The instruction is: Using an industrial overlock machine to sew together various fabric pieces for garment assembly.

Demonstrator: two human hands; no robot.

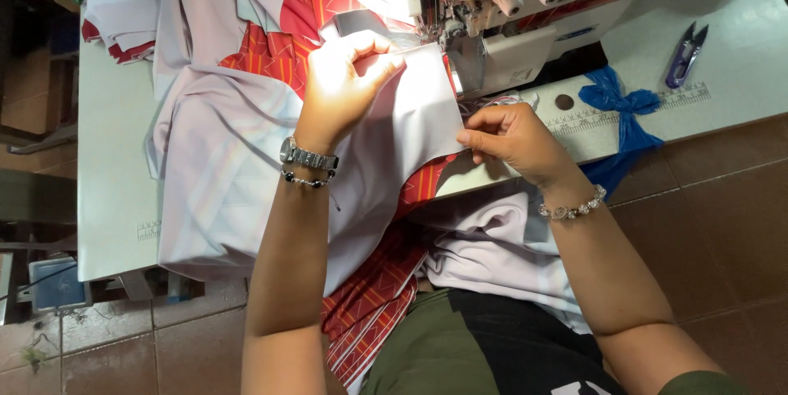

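Note:
A pale lilac fabric piece (238, 173) with red patterned panels (283, 46) lies across the white sewing table (115, 165) and drapes down over my lap. My left hand (345, 79) presses and grips the fabric's upper edge just left of the overlock sewing machine (509, 9). My right hand (513, 140) pinches the fabric's right edge in front of the machine's presser area. A watch and bead bracelet sit on my left wrist, a bracelet on my right.
Purple thread snips (685, 54) lie on the table at the right. A blue plastic tie (624, 112) hangs at the table's front edge. More stacked fabric pieces (115, 1) lie at the back left. Brown floor tiles (714, 214) surround the table.

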